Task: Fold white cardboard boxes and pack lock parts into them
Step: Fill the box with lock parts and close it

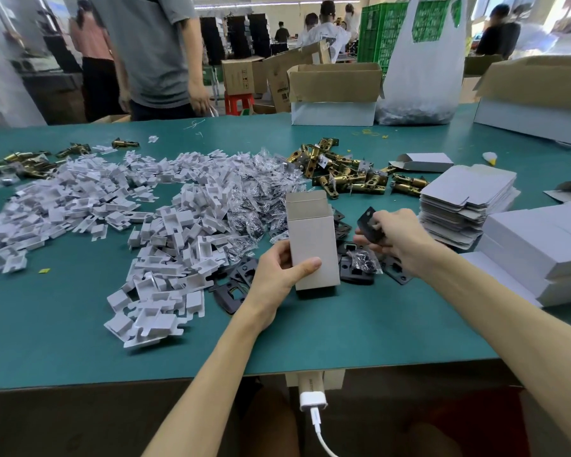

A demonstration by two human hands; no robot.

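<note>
Head view: the left hand (279,272) gripped the upright, open-topped box (312,239) midway along the table's (343,334) near edge. The right hand (398,237) pinched a black plate (371,224) beside it. The plate might snag the raised flap and tip the box. Inserts (165,225) and latches (343,173) littered the green top; cartons (335,84) lined the far edge of a busy workshop.

Box (314,245): matt white cardboard (grey-brown inside). Latches (346,174): shiny brass-toned metal. Plates (371,225): matt black metal. Bench (343,331): smooth green mat.
</note>
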